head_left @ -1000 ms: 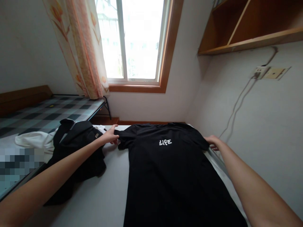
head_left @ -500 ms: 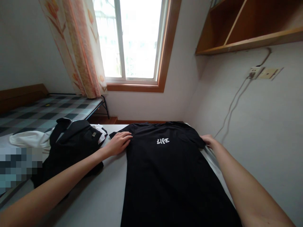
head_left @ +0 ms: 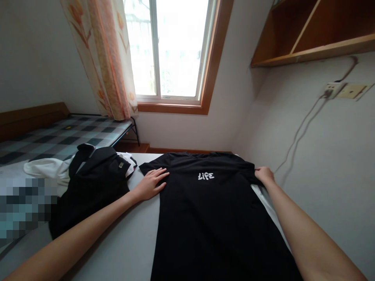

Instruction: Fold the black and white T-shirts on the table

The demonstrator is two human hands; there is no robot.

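Left hand (head_left: 150, 184) moved in from the sleeve tip since 1 s ago: now palm down, grip spread, at the shirt's (head_left: 216, 218) armpit. Right hand (head_left: 264, 175) pinches the other sleeve (head_left: 248, 171); its curled fingers mostly hidden. Shirt's flat on the surface (head_left: 120, 242), hem out of frame. Far-left patch (head_left: 26, 210) pixelated.

Ahead of me a bright window (head_left: 180, 47), flowered curtain (head_left: 108, 58) at its left, checked mattress (head_left: 84, 134) to my left, wooden shelf (head_left: 322, 50) high on my right, below it a socket (head_left: 334, 88) with a plugged-in cord (head_left: 306, 115)
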